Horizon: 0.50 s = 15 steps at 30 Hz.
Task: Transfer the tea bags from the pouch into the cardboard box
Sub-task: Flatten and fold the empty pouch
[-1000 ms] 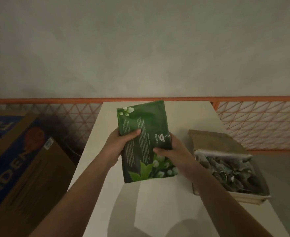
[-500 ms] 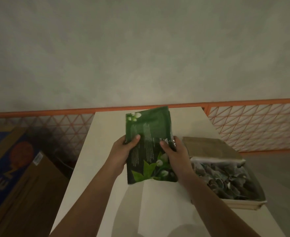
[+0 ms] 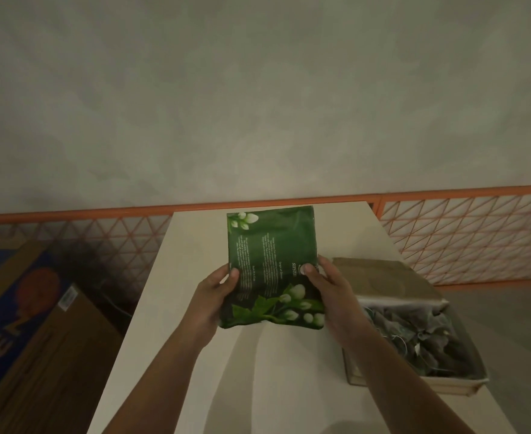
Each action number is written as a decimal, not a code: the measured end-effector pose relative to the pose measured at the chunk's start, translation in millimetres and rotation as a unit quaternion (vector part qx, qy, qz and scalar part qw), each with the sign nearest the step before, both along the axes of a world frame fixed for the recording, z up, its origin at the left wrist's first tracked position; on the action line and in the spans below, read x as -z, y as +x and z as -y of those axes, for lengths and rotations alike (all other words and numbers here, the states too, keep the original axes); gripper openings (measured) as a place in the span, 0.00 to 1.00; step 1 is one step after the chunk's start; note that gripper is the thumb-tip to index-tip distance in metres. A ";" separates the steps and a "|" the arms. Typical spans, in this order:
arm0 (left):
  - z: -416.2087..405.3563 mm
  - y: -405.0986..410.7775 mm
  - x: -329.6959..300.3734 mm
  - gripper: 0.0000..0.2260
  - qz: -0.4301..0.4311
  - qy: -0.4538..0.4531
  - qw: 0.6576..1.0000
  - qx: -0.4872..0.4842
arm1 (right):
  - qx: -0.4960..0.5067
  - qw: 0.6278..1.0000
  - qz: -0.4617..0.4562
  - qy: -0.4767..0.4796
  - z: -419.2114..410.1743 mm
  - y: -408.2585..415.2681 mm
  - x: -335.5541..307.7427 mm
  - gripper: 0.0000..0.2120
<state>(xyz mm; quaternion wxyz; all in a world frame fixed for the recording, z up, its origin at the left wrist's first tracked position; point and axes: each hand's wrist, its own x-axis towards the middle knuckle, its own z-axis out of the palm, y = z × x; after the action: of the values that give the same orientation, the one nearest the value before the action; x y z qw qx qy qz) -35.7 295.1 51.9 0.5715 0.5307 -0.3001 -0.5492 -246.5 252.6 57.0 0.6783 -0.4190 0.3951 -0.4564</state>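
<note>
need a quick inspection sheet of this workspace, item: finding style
surface: pale narrow table, bare at its left side
job's things: green printed foil pouch held above the table; open brown cardboard box at the table's right edge, dark tea bags piled inside, lid flap folded back
clutter: nothing seen on the table
hands: left hand grips the pouch's left edge, right hand grips its right edge, thumbs on the printed face
cables: nothing seen for certain; it is too dark beside the table to tell
surroundings: grey plaster wall; orange wire mesh fence behind the table; large blue-printed cardboard carton on the left
</note>
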 end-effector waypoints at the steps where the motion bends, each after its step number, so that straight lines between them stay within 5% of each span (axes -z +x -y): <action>1: 0.4 -0.7 0.8 0.15 -0.015 -0.003 1.000 -0.007 | -0.016 1.000 0.019 0.000 -0.9 -0.4 -1.5 0.13; 7: -3.3 -2.9 -3.1 0.10 -0.111 0.021 0.994 -0.011 | -0.048 0.998 0.048 0.005 -3.9 -2.8 -4.0 0.15; 15: -13.6 12.1 -25.2 0.22 -0.153 0.154 0.975 0.055 | -0.059 0.991 -0.016 -0.119 9.4 -4.9 -15.5 0.13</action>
<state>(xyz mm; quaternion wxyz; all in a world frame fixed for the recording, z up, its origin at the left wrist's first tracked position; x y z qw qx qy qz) -23.6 308.7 77.1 0.4907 0.5047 -0.1497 -0.6943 -251.4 243.3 72.5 0.6430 -0.5266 0.3237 -0.4522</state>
